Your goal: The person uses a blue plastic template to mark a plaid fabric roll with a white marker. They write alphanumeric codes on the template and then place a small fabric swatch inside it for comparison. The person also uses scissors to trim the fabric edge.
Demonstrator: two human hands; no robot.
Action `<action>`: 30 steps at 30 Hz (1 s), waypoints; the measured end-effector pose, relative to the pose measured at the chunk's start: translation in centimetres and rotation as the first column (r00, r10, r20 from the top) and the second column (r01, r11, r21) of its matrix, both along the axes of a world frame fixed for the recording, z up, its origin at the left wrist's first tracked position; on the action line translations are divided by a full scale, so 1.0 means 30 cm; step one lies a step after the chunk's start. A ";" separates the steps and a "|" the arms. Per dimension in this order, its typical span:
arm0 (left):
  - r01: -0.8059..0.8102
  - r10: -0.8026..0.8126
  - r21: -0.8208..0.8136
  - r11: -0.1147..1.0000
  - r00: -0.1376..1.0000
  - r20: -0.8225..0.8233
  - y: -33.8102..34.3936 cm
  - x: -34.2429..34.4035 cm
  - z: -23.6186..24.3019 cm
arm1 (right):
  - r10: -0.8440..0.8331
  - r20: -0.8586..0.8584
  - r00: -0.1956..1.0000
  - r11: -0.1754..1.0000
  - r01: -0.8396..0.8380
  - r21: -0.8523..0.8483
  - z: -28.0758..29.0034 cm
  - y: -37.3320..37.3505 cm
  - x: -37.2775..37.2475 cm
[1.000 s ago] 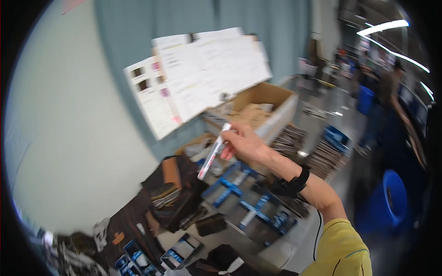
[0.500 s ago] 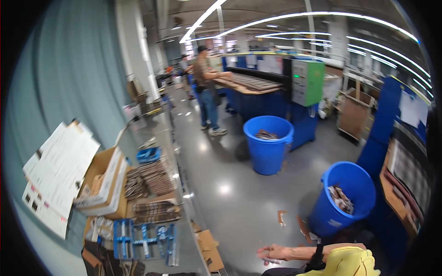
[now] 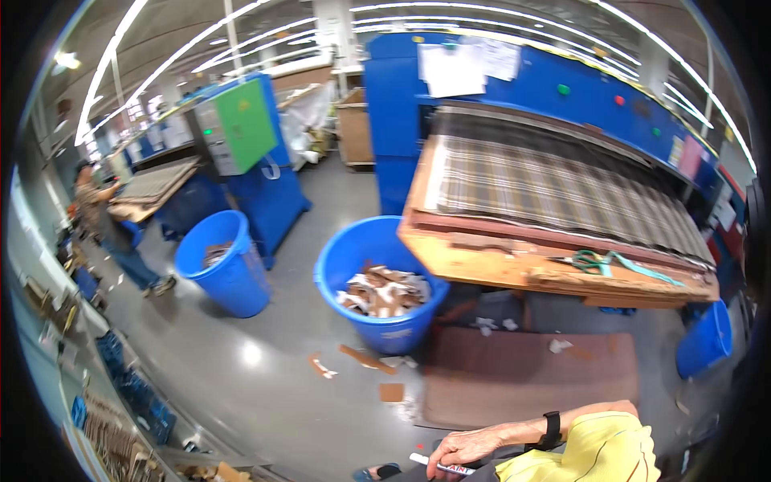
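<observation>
My right hand (image 3: 465, 445) is low in the picture, closed round a white marker pen (image 3: 420, 459), with a black band on the wrist and a yellow sleeve behind it. Above it lies a brown floor mat (image 3: 530, 369). A blue bin (image 3: 345, 313) of scraps stands in front of a wooden worktable (image 3: 498, 273) carrying plaid fabric (image 3: 562, 185), green-handled scissors (image 3: 589, 262) and a teal strip. My left hand is not in view.
Another scrap bin (image 3: 221, 285) stands left of center, beside a blue machine with a green box (image 3: 245, 128). A co-worker (image 3: 120, 241) stands at a further table. Cardboard scraps (image 3: 391, 392) litter the floor; crates (image 3: 136, 386) line the left; another bin (image 3: 703, 341) is right.
The view has swung right from the wall bench to the aisle and plaid-covered table. My right hand, raised earlier near the papers with the pen, is now lowered, still holding it.
</observation>
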State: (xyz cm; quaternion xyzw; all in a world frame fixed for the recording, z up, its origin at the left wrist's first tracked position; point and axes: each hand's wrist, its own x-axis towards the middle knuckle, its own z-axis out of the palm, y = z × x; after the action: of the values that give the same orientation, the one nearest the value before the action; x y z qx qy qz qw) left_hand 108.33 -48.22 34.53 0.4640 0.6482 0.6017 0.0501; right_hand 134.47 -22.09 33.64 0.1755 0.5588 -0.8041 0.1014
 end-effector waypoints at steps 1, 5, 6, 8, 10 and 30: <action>-0.038 0.019 0.088 0.995 0.979 0.204 0.079 0.063 0.018 | 0.012 -0.011 1.000 0.994 -0.011 0.111 0.035 0.009 0.070; 0.041 -0.136 0.139 0.989 0.592 0.794 0.394 0.183 0.175 | -0.018 -0.091 0.996 0.909 0.054 0.414 0.080 0.024 0.300; 0.114 -0.186 0.147 0.983 0.575 0.797 0.466 0.196 0.179 | -0.101 -0.136 0.985 0.906 0.148 0.397 0.062 0.011 0.348; 0.231 -0.267 0.164 0.959 0.545 0.794 0.603 0.224 0.204 | -0.182 -0.112 0.977 0.893 0.212 0.398 0.051 0.024 0.400; 0.315 -0.311 0.152 0.937 0.550 0.775 0.728 0.246 0.231 | -0.238 -0.020 0.971 0.891 0.227 0.393 0.071 0.064 0.431; 0.675 -0.641 0.238 0.698 0.442 0.627 2.049 0.449 0.479 | -0.465 -0.829 -0.312 -0.501 0.864 -0.044 0.584 0.734 0.660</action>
State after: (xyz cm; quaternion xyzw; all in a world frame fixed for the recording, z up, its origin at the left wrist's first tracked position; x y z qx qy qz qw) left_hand 121.80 13.25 48.90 0.4281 0.3666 0.6424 0.5193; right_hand 154.26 -0.06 51.18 0.3443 0.4511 -0.2473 -0.7854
